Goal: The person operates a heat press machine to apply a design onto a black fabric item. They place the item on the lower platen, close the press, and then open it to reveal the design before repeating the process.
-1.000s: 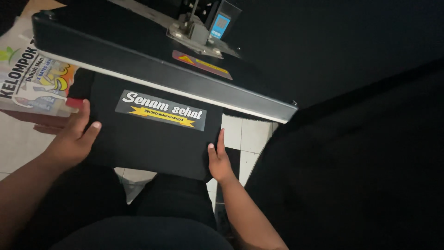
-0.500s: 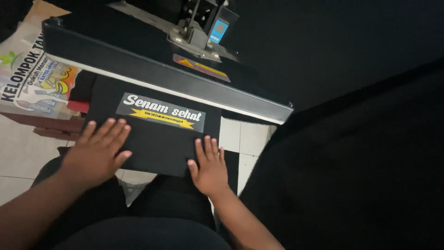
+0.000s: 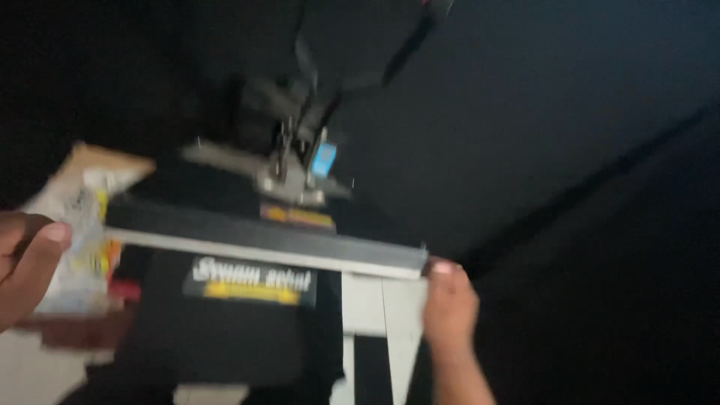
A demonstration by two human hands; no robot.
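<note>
A black garment (image 3: 225, 330) with a white and yellow printed label (image 3: 251, 281) lies on the lower bed of a heat press. The press's upper plate (image 3: 262, 240) hangs open above it, with its metal arm and a small blue control box (image 3: 324, 159) on top. My left hand (image 3: 26, 266) is raised at the left edge, fingers curled, holding nothing that I can see. My right hand (image 3: 450, 300) is at the right end of the upper plate's front edge. The frame is blurred by motion, and whether the right hand grips the plate is unclear.
A printed white and yellow bag (image 3: 82, 225) sits left of the press. White floor tiles (image 3: 379, 307) show below the plate. Dark black fabric (image 3: 570, 187) fills the right and upper parts of the view.
Both hands have left the garment. The left went up and out to the left, the right moved to the plate's right corner. The view has tilted upward.
</note>
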